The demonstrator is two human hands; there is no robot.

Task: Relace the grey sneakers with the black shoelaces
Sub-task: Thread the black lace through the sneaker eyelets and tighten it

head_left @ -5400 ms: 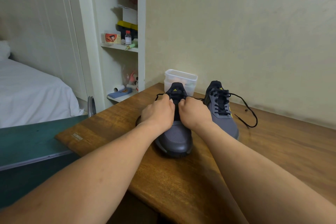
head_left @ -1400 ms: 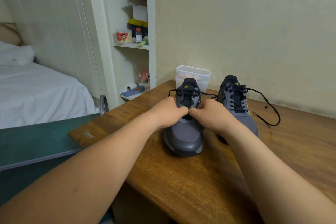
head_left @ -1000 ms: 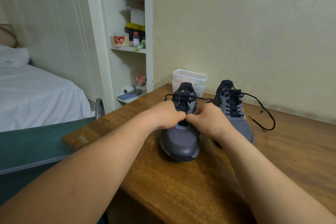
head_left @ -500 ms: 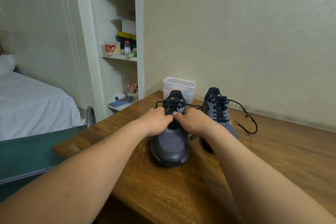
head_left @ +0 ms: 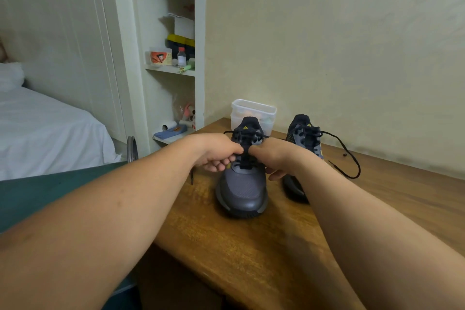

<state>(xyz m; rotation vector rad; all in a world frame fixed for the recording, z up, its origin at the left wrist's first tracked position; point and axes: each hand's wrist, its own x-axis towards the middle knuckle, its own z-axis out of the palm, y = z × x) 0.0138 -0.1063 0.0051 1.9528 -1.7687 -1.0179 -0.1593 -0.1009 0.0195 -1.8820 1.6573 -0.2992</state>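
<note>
We see the near grey sneaker (head_left: 242, 190) standing on the wooden surface (head_left: 251, 246) with its toe toward us, and both hands meet over its lacing. The left hand (head_left: 216, 152) and the right hand (head_left: 274, 156) have their fingers curled, and their tips pinch the black shoelace (head_left: 243, 162) at the middle of the eyelets, the two hands almost touching each other. Half a second ago the hands were at the same place on the shoe, but now a loose lace end (head_left: 192, 176) shows under the left hand and hangs down to the surface, which we could not see before. The second sneaker (head_left: 305, 137) stands just beside on the right, partly hidden by the right forearm, with its own lace (head_left: 351, 158) lying in a loop on the surface as before. A clear plastic container (head_left: 253, 111) stands behind the near sneaker, by the wall.
</note>
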